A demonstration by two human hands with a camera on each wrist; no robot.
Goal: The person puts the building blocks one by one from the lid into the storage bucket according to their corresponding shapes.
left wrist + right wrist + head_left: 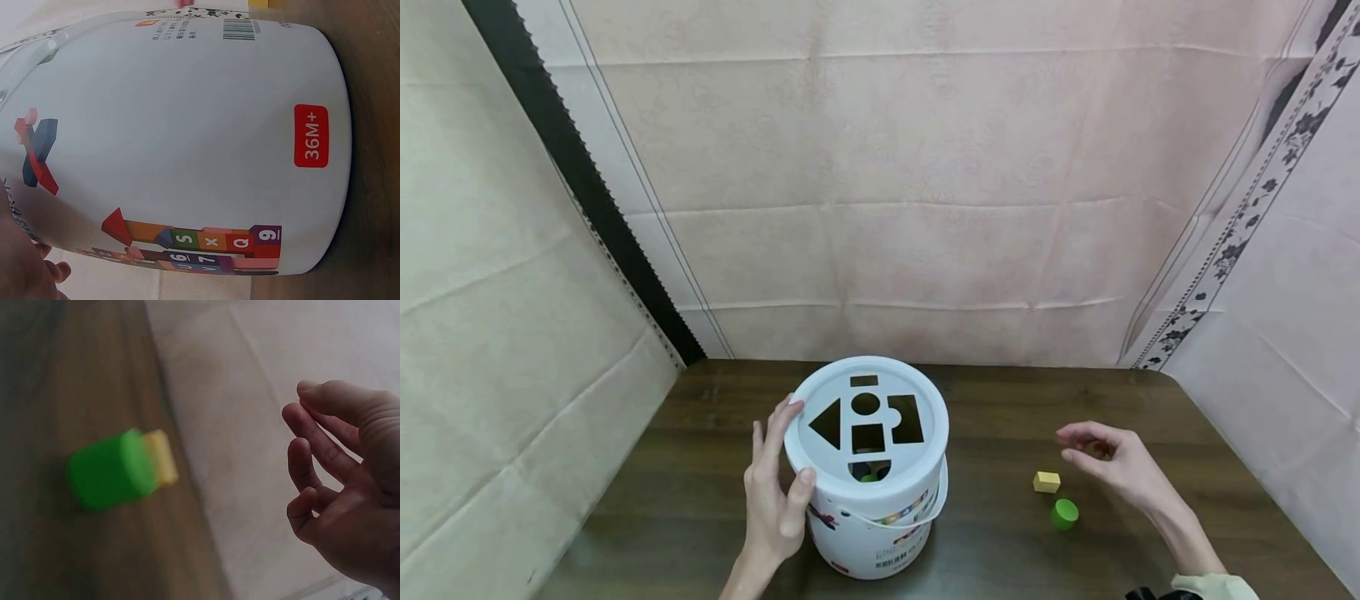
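A white shape-sorter bucket (880, 533) stands upright on the table, its pale lid (917, 462) cut with several shaped holes. My left hand (775, 492) holds the bucket at its left side near the rim, the thumb toward the front and a fingertip over the lid's edge. Part of that hand (31, 269) shows at the lower left of the left wrist view. My right hand (1116, 462) hovers right of the bucket with bent fingers and nothing in them. Close to it lie a yellow block (1047, 482) and a green cylinder block (1064, 514).
The bucket's white handle (942, 492) hangs down on its right. Something green (868, 478) shows through the lid's front hole. The dark wooden table (992, 425) meets cloth-covered walls (925, 208) at the back and both sides.
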